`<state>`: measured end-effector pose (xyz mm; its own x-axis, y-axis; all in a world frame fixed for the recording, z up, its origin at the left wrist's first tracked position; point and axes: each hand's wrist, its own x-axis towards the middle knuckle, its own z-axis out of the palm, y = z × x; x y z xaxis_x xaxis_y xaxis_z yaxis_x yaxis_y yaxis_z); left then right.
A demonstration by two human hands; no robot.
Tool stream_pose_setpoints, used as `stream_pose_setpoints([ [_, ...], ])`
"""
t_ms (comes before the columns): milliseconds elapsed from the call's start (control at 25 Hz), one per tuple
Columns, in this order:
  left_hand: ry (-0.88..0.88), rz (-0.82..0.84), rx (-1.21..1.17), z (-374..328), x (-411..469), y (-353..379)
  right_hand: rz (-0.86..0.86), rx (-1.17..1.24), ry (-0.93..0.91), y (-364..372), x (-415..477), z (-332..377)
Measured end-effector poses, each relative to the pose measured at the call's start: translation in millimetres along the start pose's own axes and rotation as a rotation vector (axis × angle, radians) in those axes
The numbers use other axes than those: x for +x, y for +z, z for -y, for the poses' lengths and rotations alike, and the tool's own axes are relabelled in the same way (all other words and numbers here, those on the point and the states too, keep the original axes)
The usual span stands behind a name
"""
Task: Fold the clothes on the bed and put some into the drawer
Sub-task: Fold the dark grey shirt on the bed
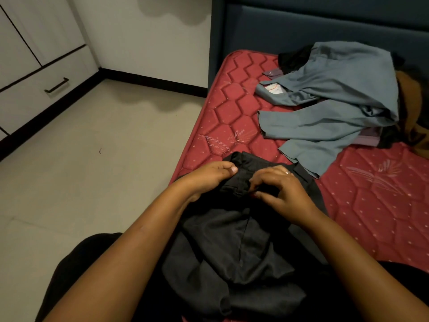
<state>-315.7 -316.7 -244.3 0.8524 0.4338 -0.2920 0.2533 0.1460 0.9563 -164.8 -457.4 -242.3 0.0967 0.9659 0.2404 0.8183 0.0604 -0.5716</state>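
Both forearms come in from the bottom edge of my feed. Between them a pair of black trousers [232, 240] lies crumpled on the near corner of the red quilted mattress [371, 205], with part of it spilling toward the person's lap. The two hands meet at the far end of that garment, on the waistband. I see the left hand [206, 178] clasping the rolled edge, thumb laid across the top and fingers tucked under the cloth. Just beside it, the right hand [282, 194] has its fingers curled in, pinching a fold of the same fabric. A ring [287, 172] shows on one finger. The hands are near one another but not touching.

Farther up the bed a blue-grey garment [336, 101] sprawls unfolded, its near hem just beside the trousers' far edge. A strip of purple cloth [369, 135] pokes out from under it. A dark piece [292, 59] lies behind it, close to the dark blue headboard [301, 24]. Something brown [411, 98] sits at the right edge of my view, too cut off for me to tell what it is.

Off to the left, across the pale tiled floor [104, 170], a white cabinet [23, 31] carries a drawer [34, 101] with a black bar handle [56, 85]. The drawer is closed and well apart from the bed.
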Motion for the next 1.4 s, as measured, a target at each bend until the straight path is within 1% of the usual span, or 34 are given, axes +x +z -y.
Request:
stream_pose_setpoints([
  [80,-0.029,-0.008,-0.005,0,0,-3,-0.040,0.035,-0.002,-1,1,-1],
  [160,-0.050,-0.008,-0.030,0,-1,-6,-0.023,0.099,0.019,-4,-2,-6],
  [240,-0.062,0.000,-0.054,0,-2,-7,0.030,0.235,0.056,-10,-5,-12],
  [320,-0.067,0.024,-0.065,-5,-6,-4,0.042,0.373,0.075,-12,-5,-15],
  [440,-0.026,0.075,0.055,-8,-9,-1,0.036,0.522,0.110,-8,-5,-15],
  [520,-0.001,0.133,0.139,-8,-10,-4,0.020,0.481,0.130,-8,-4,-17],
  [640,0.038,0.191,0.149,-6,-10,-5,0.095,0.244,0.153,-8,-3,-19],
  [760,0.037,0.165,0.158,-5,-9,-6,0.128,0.241,0.207,-5,-1,-18],
  [840,0.090,0.136,0.250,-6,-7,-11,0.108,0.234,0.212,-5,0,-15],
  [880,0.112,0.127,0.341,-7,-6,-11,0.086,0.207,0.187,-5,0,-13],
  [920,0.119,0.107,0.497,-8,-6,-10,0.061,0.176,0.143,-3,0,-11],
  [1000,0.125,0.037,0.907,-10,-7,-5,0.025,0.133,0.042,2,-2,-7],
  [1040,0.131,0.012,1.030,-11,-7,-3,0.016,0.114,0.013,3,-2,-6],
  [1080,0.132,0.000,1.062,-11,-7,-1,0.006,0.103,0.006,4,-2,-6],
  [1200,0.181,-0.041,0.963,-3,0,6,-0.042,0.102,-0.029,5,-3,-1],
  [1320,0.206,-0.067,0.938,6,8,10,-0.004,0.034,-0.165,13,-3,9],
  [1400,0.213,-0.052,0.774,5,8,-2,0.006,0.056,-0.130,-1,-3,5],
])
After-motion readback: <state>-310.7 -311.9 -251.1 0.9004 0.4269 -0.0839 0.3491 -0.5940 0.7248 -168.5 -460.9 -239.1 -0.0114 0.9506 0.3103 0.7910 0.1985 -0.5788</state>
